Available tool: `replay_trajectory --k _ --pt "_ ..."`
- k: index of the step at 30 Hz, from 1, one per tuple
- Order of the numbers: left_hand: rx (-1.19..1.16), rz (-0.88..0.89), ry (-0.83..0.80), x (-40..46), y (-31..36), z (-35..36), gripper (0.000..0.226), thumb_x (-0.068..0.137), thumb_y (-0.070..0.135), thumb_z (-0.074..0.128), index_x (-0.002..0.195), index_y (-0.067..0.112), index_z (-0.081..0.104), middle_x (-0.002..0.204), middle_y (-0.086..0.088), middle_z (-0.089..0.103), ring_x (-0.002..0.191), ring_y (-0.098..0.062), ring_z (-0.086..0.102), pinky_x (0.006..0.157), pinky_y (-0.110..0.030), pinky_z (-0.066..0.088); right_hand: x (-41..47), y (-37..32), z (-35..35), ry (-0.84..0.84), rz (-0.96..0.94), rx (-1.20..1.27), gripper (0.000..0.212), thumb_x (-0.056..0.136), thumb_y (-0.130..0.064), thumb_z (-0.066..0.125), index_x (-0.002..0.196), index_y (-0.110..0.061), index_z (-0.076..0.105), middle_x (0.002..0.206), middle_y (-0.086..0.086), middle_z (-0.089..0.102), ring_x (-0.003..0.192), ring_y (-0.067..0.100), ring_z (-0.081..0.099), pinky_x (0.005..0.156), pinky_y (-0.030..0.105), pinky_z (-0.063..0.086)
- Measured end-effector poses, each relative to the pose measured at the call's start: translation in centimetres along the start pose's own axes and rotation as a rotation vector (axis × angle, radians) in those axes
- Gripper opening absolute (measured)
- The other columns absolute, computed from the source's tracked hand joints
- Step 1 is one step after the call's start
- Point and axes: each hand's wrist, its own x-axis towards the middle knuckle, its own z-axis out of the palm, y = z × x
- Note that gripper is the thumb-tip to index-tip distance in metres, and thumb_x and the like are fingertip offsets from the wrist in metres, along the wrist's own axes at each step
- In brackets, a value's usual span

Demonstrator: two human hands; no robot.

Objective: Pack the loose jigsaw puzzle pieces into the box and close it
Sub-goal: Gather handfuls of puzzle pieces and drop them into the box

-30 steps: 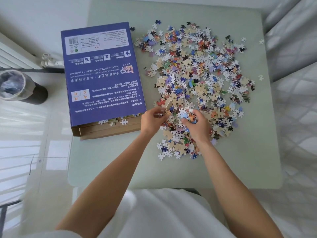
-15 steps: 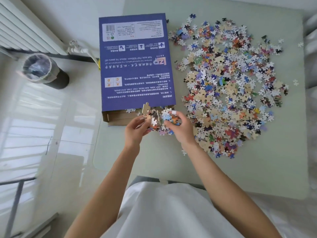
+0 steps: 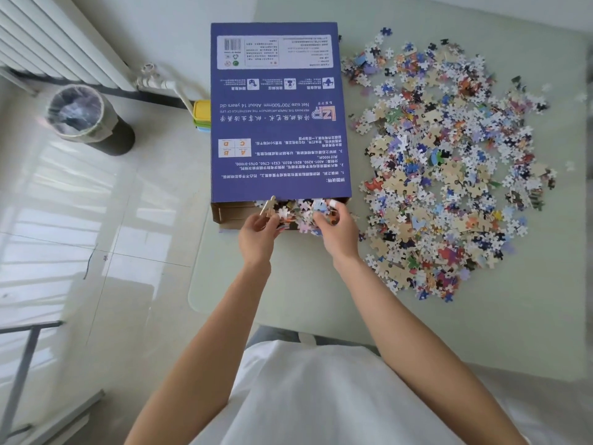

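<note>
A blue puzzle box (image 3: 276, 110) lies flat on the left part of the pale green table (image 3: 481, 316), its near end open with brown cardboard flaps showing. My left hand (image 3: 256, 234) and my right hand (image 3: 337, 232) are cupped together around a handful of puzzle pieces (image 3: 296, 213) right at the box's open mouth. Some pieces lie inside the opening. A wide heap of loose puzzle pieces (image 3: 449, 162) covers the table to the right of the box.
A black waste bin (image 3: 86, 118) with a plastic liner stands on the tiled floor at left, beside a white radiator (image 3: 54, 40). A yellow and blue object (image 3: 201, 117) sits by the table's left edge. My white top fills the bottom of the view.
Both hands scooped pieces from the heap's near edge and carried them left to the box's open end. The view has swung to the left.
</note>
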Motion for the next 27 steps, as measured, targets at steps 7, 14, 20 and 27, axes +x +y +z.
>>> replay_trajectory --k 7,14,20,27 --pt "0.063 0.053 -0.209 -0.6 -0.2 -0.4 0.05 0.091 0.009 0.052 0.138 0.014 0.038 0.115 -0.005 0.059 0.096 -0.011 0.056 0.089 -0.025 0.043 -0.3 0.3 0.4 -0.048 0.032 0.029 0.057 0.091 -0.023 0.056 0.141 -0.013 0.03 0.136 0.006 0.044 0.118 0.018 0.047 0.096 0.028 0.039" --pt "0.845 0.405 -0.131 0.5 0.0 -1.9 0.043 0.089 0.004 0.054 0.132 0.008 0.05 0.133 -0.007 0.053 0.114 -0.024 0.055 0.094 -0.027 0.043 -1.1 1.1 0.3 0.088 -0.286 -0.39 0.036 0.092 0.001 0.048 0.127 -0.003 0.049 0.119 0.012 0.058 0.111 0.023 0.054 0.093 0.027 0.042" --pt "0.918 0.645 -0.25 2.0 -0.3 -4.1 0.037 0.086 -0.001 0.057 0.121 0.01 0.06 0.135 -0.008 0.05 0.114 -0.025 0.056 0.093 -0.039 0.05 -0.7 2.1 -1.2 0.042 -0.483 -0.537 0.033 0.091 0.0 0.05 0.124 0.002 0.052 0.13 0.016 0.052 0.115 0.026 0.054 0.096 0.019 0.034" --pt "1.184 0.963 -0.294 1.9 0.2 -5.0 0.031 0.075 0.002 0.071 0.102 0.017 0.07 0.115 0.0 0.065 0.108 -0.027 0.056 0.085 -0.037 0.048 -1.0 1.4 -0.3 -0.143 -0.54 -0.675 0.02 0.092 -0.001 0.049 0.11 0.0 0.057 0.145 0.018 0.034 0.123 0.031 0.047 0.095 0.034 0.043"
